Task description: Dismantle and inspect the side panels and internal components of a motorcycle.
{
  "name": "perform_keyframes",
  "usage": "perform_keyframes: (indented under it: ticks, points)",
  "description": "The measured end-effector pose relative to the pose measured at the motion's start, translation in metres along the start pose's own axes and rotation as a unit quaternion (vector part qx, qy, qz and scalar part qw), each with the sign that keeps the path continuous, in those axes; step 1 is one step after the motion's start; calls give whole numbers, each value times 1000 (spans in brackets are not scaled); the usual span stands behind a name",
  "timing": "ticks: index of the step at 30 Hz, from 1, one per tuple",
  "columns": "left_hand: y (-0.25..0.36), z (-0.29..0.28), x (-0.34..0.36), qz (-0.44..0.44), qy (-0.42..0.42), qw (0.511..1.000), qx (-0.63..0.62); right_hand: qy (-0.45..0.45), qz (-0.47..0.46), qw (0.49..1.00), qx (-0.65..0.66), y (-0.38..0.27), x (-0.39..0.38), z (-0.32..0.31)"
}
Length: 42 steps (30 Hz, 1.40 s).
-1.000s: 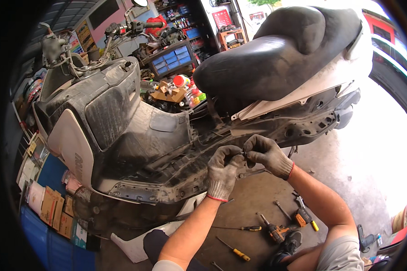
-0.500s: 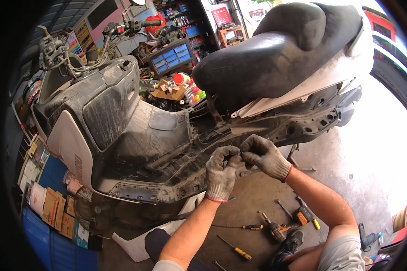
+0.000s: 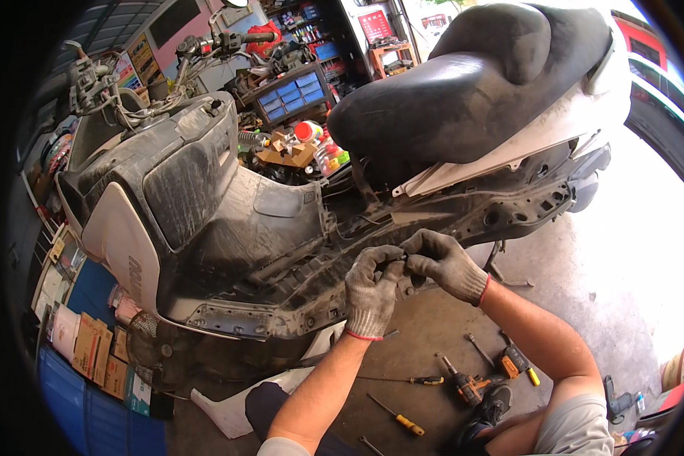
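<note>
A dusty scooter (image 3: 228, 220) with its side panels off fills the view, black seat (image 3: 463, 91) at the upper right. My left hand (image 3: 372, 292), in a dirty grey knit glove, is curled at the edge of the bare black frame rail (image 3: 281, 319). My right hand (image 3: 442, 262), gloved the same, meets it fingertip to fingertip there. Both pinch a small dark part (image 3: 400, 260) between the fingers; its shape is too small to tell.
On the concrete floor below lie a yellow-handled screwdriver (image 3: 397, 418), another screwdriver (image 3: 414, 380), an orange power drill (image 3: 463, 384) and more tools (image 3: 513, 361). A white body panel (image 3: 228, 406) lies by my knee. Cardboard boxes (image 3: 91, 346) stand left, shop shelves (image 3: 296, 87) behind.
Both hands have stayed together at the frame rail, shifting only slightly; the view has tilted a little.
</note>
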<state>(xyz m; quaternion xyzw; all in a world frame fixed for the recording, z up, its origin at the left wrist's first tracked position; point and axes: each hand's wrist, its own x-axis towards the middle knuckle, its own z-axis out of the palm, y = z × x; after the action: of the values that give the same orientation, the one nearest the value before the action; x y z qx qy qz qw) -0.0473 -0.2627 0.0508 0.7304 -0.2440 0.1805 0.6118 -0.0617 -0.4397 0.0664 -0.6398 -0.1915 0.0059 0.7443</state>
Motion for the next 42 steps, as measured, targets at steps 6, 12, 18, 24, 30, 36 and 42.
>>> perform_keyframes:
  ticks: [6,12,18,24,30,36,42]
  points:
    - [5,-3,1,62,4,995,80,-24,28,999,-26,4,1,-3]
    - [5,-3,3,93,7,991,93,-25,39,999,23,5,2,-6]
    - [3,-2,-1,33,-5,998,45,-17,53,998,16,6,3,-6]
    - [0,-1,-2,3,-10,1000,-5,-35,26,997,68,10,3,-4]
    - [0,-2,-3,16,-8,1000,-16,11,25,992,124,14,1,9]
    - [0,-5,-1,39,-20,999,21,-17,64,993,101,10,2,3]
    - [1,-8,0,39,-49,997,44,-27,41,998,29,11,3,1]
